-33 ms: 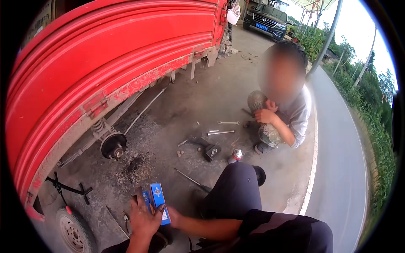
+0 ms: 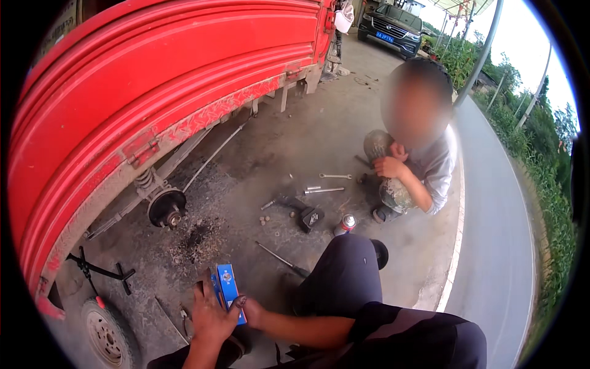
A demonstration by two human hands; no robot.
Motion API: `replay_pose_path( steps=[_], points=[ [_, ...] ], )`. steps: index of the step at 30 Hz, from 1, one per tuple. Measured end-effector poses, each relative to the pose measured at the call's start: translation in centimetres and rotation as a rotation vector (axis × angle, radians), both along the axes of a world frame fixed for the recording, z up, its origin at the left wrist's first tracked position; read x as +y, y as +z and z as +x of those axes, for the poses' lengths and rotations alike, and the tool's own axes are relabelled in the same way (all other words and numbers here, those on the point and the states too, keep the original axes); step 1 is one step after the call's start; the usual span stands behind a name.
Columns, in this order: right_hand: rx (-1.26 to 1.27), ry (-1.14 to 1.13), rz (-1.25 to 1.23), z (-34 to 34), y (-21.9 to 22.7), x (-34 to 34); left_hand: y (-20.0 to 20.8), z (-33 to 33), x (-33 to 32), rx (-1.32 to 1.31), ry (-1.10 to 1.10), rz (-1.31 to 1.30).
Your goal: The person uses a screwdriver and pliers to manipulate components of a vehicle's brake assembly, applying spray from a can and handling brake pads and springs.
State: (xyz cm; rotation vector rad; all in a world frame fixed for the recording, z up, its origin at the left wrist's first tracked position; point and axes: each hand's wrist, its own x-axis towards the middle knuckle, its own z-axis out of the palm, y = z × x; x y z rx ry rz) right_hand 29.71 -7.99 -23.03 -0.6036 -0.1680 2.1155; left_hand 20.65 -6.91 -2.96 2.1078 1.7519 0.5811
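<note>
A small blue cardboard box (image 2: pixel 228 284) is held low in front of me, between my two hands. My left hand (image 2: pixel 211 315) grips its left side, fingers pointing up and the dark-smudged thumb across the near end. Closed against the right side of the box is my right hand (image 2: pixel 252 312), its fingers partly hidden behind it. Beyond the hands, a wheel hub (image 2: pixel 167 209) with no wheel on it sticks out below the red vehicle body (image 2: pixel 172 80). A screwdriver (image 2: pixel 284 259) lies on the ground by my knee.
A person (image 2: pixel 405 166) squats at the right. On the concrete lie a cordless power tool (image 2: pixel 307 216), a wrench (image 2: pixel 335 176) and a metal rod (image 2: pixel 324 190); a spray can (image 2: pixel 346 224) stands by my knee. At left are a wheel (image 2: pixel 109 335) and a black cross-handled tool (image 2: pixel 101 270).
The box has tilted slightly in my hands, and its printed top now shows more. Both hands keep their hold. The whole view has shifted a little.
</note>
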Motion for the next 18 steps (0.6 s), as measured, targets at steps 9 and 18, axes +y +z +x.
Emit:
replay_pose_path(
  steps=[9,18],
  points=[
    [0.064,-0.081,-0.105,1.8,2.7,1.4,-2.0,-2.3,2.4,-0.048,0.017,0.018],
    [-0.41,-0.043,-0.183,4.0,3.6,2.9,-0.2,-6.6,2.9,-0.527,0.352,-0.137]
  ],
)
